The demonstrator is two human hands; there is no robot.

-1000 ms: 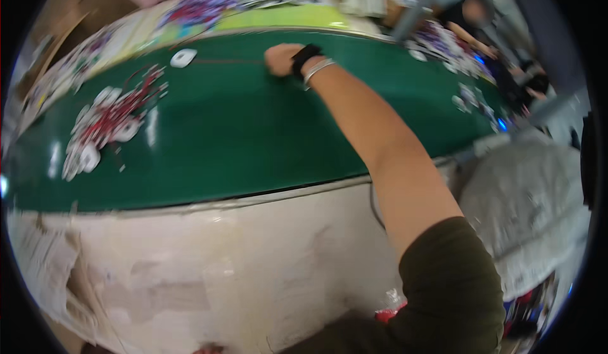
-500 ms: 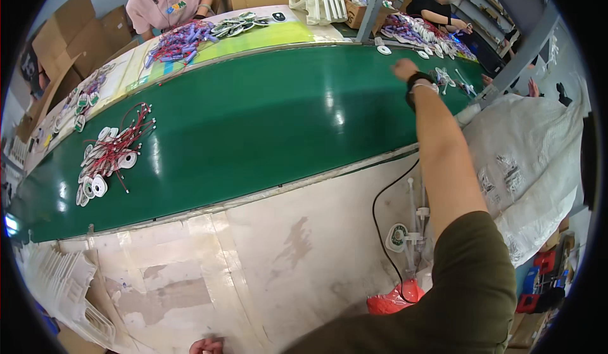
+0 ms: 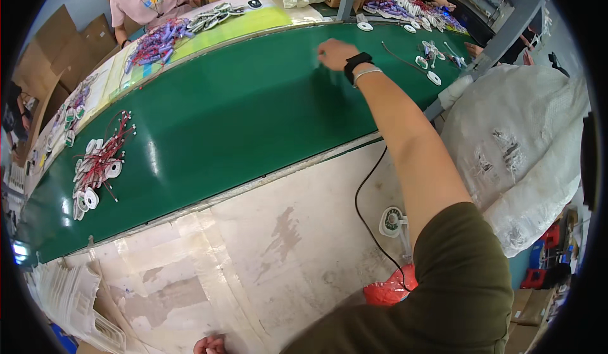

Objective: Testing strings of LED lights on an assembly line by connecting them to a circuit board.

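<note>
1. Reaching across the green belt (image 3: pixel 240 107), the right hand (image 3: pixel 334 55) is hovering over the far side of it, wrist bearing a black watch (image 3: pixel 358 59) and a thin bracelet. The fingers are blurring; I cannot tell whether they are spread, curled or pinching anything.
2. Lying nearest that hand, to its right on the belt, are small white discs with thin wires (image 3: pixel 430 59). A larger heap of the same discs with red wires (image 3: pixel 98 167) is sitting well apart at the near left.
3. Judging handling: these pieces are looking light and small, the discs stiff, the wires limp and prone to tangling. Taking one by the disc rim is appearing safer than pulling a wire.
4. Showing only partly, the left hand (image 3: pixel 210 344) is being cut off at the bottom edge; its grip cannot be told.
5. Remaining unclear: anything under the right palm, and the fine make of the discs.
</note>
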